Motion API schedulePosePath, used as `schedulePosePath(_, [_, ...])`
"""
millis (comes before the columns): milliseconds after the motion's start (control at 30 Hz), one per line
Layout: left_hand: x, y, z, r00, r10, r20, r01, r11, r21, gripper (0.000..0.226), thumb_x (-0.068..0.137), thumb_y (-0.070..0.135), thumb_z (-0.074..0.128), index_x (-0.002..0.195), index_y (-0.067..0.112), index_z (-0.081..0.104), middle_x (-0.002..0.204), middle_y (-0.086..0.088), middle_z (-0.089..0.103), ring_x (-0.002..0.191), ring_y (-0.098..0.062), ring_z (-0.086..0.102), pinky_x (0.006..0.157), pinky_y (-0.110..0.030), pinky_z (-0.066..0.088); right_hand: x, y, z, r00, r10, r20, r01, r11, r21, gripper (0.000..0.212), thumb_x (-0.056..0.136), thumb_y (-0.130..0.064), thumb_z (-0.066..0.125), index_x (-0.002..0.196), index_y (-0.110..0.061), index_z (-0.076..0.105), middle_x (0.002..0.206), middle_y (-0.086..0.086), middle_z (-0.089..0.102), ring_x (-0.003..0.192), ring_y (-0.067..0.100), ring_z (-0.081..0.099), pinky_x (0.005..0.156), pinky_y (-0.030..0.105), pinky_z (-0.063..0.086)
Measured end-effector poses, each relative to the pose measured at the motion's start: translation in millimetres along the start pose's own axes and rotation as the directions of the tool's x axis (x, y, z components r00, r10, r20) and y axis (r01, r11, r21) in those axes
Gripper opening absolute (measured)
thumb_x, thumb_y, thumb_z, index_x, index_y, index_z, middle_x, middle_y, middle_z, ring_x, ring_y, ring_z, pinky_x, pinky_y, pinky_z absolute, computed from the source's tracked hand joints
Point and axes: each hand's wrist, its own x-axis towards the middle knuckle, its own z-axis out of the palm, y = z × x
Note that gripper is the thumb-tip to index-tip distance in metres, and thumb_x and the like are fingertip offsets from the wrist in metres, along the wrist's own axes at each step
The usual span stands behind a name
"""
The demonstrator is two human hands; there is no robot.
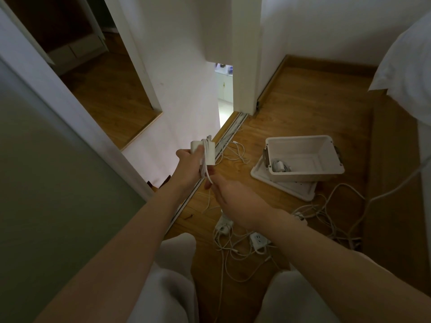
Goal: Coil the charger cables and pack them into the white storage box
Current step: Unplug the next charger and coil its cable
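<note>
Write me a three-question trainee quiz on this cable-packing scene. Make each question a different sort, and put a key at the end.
1. True or false: the white storage box is empty.
2. Multiple choice: the white charger brick is held in A) the left hand, B) the right hand, C) neither.
3. Fill in: the box sits tilted on its ____, on the wooden floor.

Key:
1. False; one coiled charger already lies inside.
2. A; the cable is wound around the brick, and the right hand's fingers meet the loose end below it.
3. Lid.
</note>
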Motion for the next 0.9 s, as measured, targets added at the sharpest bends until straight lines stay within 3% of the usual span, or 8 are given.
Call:
schedulePosePath(100, [-6,8,3,0.990,-0.006,0.144,0.051,0.950,-0.309,0.029,0.100,0.026,0.039,0.112,0.000,0.045,0.087,-0.014,0.053,0.064,-0.015,0.061,0.047,-0.021,0.054,1,2,3,0.996,-0.028,0.080,0.023,0.998,0.058,0.023,0.102,-0.021,0.030,0.115,-0.017,0.048,0.069,-0.006,0.048,0.058,0.011,0.046,0.055,0.026,0.038])
schedulePosePath(200, [-12,11,-4,0.935,0.012,0.353,0.198,0.811,-0.551,0.026,0.101,0.024,0.035,0.102,0.008,0.056,0.095,-0.015,0.054,0.080,-0.020,0.057,0.062,-0.026,0.057,3,11,4,0.989,-0.001,0.146,-0.009,0.997,0.071,0.026,0.102,-0.023,0.030,0.109,-0.015,0.053,0.067,-0.007,0.048,0.061,0.013,0.047,0.058,0.026,0.038])
schedulePosePath(267, [-12,11,-8,0.904,0.046,0.425,0.231,0.785,-0.575,0.028,0.100,0.024,0.037,0.105,0.008,0.059,0.098,-0.014,0.059,0.086,-0.022,0.056,0.063,-0.026,0.056,4,17,1,0.989,0.025,0.145,-0.036,0.997,0.071,0.027,0.102,-0.022,0.031,0.103,-0.013,0.056,0.066,-0.008,0.046,0.058,0.010,0.044,0.054,0.023,0.035])
schedulePosePath(400, [-12,11,-12,0.865,0.121,0.487,0.110,0.901,-0.420,0.039,0.098,0.027,0.037,0.094,0.015,0.074,0.084,-0.005,0.067,0.078,-0.020,0.050,0.057,-0.023,0.049,5,31,-11,0.985,0.067,0.159,-0.067,0.998,-0.003,0.028,0.101,-0.021,0.032,0.094,-0.013,0.058,0.066,-0.006,0.048,0.059,0.011,0.045,0.055,0.023,0.035])
schedulePosePath(533, [-11,8,-24,0.823,0.175,0.540,-0.106,0.982,-0.157,0.038,0.099,0.023,0.037,0.091,0.024,0.074,0.081,-0.001,0.062,0.072,-0.019,0.051,0.057,-0.025,0.043,3,48,-30,0.988,0.121,0.093,-0.117,0.992,-0.044,0.031,0.100,-0.030,0.034,0.083,-0.017,0.057,0.069,0.003,0.056,0.063,0.019,0.052,0.063,0.034,0.045])
schedulePosePath(633, [-6,5,-32,0.768,0.230,0.598,-0.432,0.875,0.218,0.022,0.097,0.009,0.043,0.103,0.023,0.060,0.093,0.000,0.058,0.077,-0.004,0.059,0.063,-0.024,0.053,1,58,-38,0.987,0.160,0.013,-0.158,0.982,-0.103,0.031,0.100,-0.032,0.035,0.081,-0.020,0.057,0.066,-0.005,0.052,0.063,0.015,0.052,0.063,0.032,0.043])
schedulePosePath(800, [-3,0,-31,0.813,0.002,0.583,-0.310,0.848,0.430,0.011,0.097,0.025,0.045,0.099,0.017,0.052,0.091,-0.006,0.058,0.071,-0.016,0.059,0.049,-0.020,0.045,-1,60,-44,0.977,0.181,-0.112,-0.199,0.964,-0.176,0.030,0.100,-0.030,0.034,0.084,-0.022,0.059,0.077,-0.004,0.059,0.070,0.014,0.054,0.064,0.027,0.038])
schedulePosePath(900, [1,-9,-28,0.864,0.021,0.503,-0.349,0.744,0.569,0.016,0.096,0.029,0.047,0.103,0.014,0.047,0.090,-0.003,0.055,0.064,-0.011,0.056,0.044,-0.012,0.042,0,55,-46,0.966,0.179,-0.186,-0.217,0.953,-0.211,0.032,0.101,-0.029,0.032,0.089,-0.022,0.060,0.071,-0.008,0.052,0.065,0.011,0.049,0.064,0.027,0.038])
